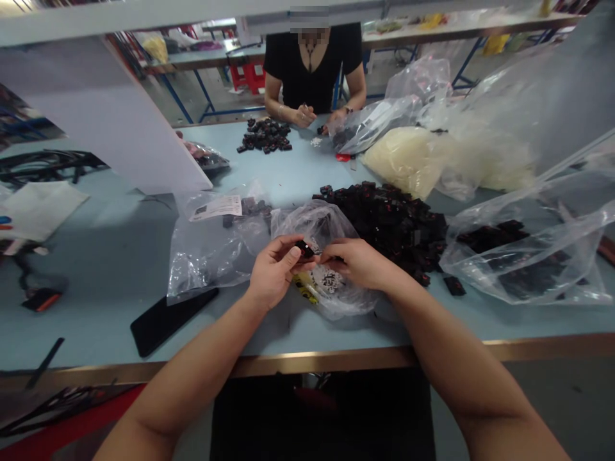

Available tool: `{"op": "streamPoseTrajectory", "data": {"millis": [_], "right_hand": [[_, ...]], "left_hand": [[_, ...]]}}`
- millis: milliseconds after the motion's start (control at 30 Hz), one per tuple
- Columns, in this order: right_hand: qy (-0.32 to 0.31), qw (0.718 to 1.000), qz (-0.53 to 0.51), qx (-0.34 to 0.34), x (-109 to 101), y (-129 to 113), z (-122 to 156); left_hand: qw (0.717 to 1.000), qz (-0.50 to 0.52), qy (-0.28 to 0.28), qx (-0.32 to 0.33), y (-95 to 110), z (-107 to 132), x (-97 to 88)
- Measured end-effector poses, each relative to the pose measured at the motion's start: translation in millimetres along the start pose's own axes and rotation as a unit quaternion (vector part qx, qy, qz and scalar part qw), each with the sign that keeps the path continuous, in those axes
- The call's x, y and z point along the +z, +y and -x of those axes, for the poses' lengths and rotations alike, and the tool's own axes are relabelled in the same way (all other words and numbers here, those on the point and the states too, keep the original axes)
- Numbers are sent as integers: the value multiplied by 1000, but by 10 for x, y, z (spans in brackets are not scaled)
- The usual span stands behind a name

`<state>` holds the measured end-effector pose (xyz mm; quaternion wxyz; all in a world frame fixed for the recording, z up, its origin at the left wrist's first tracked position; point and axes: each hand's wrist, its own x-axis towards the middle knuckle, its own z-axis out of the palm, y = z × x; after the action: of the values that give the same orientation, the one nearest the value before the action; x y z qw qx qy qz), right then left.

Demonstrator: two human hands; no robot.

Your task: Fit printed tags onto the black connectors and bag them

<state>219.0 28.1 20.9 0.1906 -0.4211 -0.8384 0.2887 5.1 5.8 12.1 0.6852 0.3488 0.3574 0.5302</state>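
Between the thumb and fingers of my left hand (275, 270) is a small black plastic part (304, 249) with a light spot on it. My right hand (353, 261) is just to its right, fingers bent and pinched together; whatever they hold is too small or hidden to name. Under both hands lies an opened clear plastic bag (350, 301) containing small white pieces (329, 280). A yellow-and-black printed patch (306, 288) shows at the bag's left side. Behind my right hand spreads a large heap of black plastic parts (389, 224).
To the left are a clear bag with a label (206, 250) and a black phone-like slab (168, 323). Another clear bag of black parts (528, 256) lies right. Across the table (307, 169), a person (314, 70) handles small parts beside a smaller black heap (266, 135). A white panel (129, 121) stands left.
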Motion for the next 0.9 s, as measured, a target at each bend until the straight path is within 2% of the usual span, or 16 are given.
{"op": "streamPoseTrajectory", "data": {"millis": [100, 233, 333, 433, 900], "right_hand": [[59, 989, -131, 16, -27, -4, 8], [126, 937, -316, 80, -32, -65, 8], [118, 889, -424, 128, 20, -106, 2], [110, 865, -471, 131, 80, -132, -12], [115, 886, -438, 102, 77, -155, -14]], "left_hand": [[1000, 2, -5, 2, -20, 4, -5], [1000, -14, -18, 4, -50, 10, -15], [999, -26, -22, 11, -67, 20, -19], [999, -33, -33, 13, -78, 35, -21], [997, -58, -44, 7, -102, 72, -20]]}}
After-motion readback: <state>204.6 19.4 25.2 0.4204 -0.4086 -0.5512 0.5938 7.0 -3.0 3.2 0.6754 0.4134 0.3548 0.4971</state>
